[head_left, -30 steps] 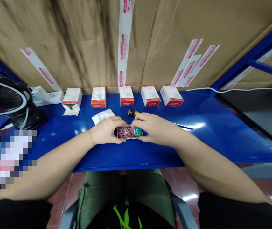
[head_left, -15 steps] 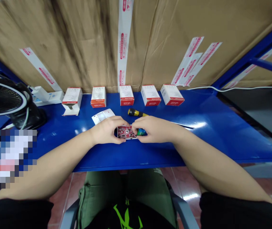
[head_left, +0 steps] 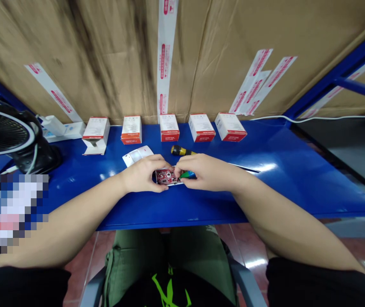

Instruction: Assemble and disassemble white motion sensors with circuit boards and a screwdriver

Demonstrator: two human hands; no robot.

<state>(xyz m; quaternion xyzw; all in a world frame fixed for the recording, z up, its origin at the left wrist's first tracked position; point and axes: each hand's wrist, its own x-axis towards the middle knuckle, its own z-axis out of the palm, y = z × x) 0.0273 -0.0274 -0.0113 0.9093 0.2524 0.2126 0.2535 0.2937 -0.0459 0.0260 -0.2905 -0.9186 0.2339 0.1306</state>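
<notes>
A red circuit board (head_left: 166, 176) sits in a shallow white housing on the blue table. My left hand (head_left: 144, 174) is closed around the housing's left end, thumb along the near edge and fingers at the far edge. At the right end, my right hand (head_left: 203, 171) is pinched over the board, its fingers around a small green-and-blue object (head_left: 188, 175) whose kind I cannot make out. Just beyond my left hand lies a white plastic cover (head_left: 137, 155). Behind my right hand rests a screwdriver (head_left: 179, 150) with a black and yellow handle, its front part hidden by the hand.
Several small white and red boxes (head_left: 170, 128) stand in a row along the cardboard wall (head_left: 131, 64); the leftmost box (head_left: 95, 134) has its flap open. On the left are a black fan (head_left: 6, 128) and a white power strip (head_left: 70, 131). A dark thin rod (head_left: 246, 168) lies at right.
My right fingers have shifted slightly up and left over the board, and the green-and-blue object between them shows at a different angle. My left hand keeps its hold on the housing.
</notes>
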